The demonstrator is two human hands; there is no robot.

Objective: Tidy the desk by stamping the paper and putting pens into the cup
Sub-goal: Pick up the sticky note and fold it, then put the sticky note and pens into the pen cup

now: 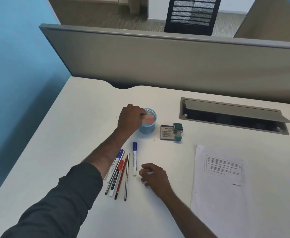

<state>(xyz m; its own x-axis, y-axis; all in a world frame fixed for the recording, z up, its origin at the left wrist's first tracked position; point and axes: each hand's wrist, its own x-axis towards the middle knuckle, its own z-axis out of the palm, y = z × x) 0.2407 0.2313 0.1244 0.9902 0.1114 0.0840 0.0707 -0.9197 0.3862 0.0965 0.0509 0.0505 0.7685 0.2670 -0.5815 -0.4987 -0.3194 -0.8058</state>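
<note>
A blue mesh cup (147, 130) stands mid-desk. My left hand (130, 119) is at its left rim, pinched on a flat salmon-coloured piece (149, 120) held over the cup's mouth. Nearer me, several pens and markers (117, 174) lie side by side, partly under my left forearm. A blue-capped white marker (134, 158) lies apart on their right. My right hand (155, 177) rests on the desk just right of that marker, fingers loosely curled and apart, holding nothing. The printed paper (221, 186) lies at the right. A green stamp (177, 127) sits against a stamp-pad box (166, 133).
An open cable tray (233, 115) is sunk into the desk at the back right. A grey partition (158, 57) runs along the desk's far edge. The desk's left edge (37, 134) drops off beside a blue wall.
</note>
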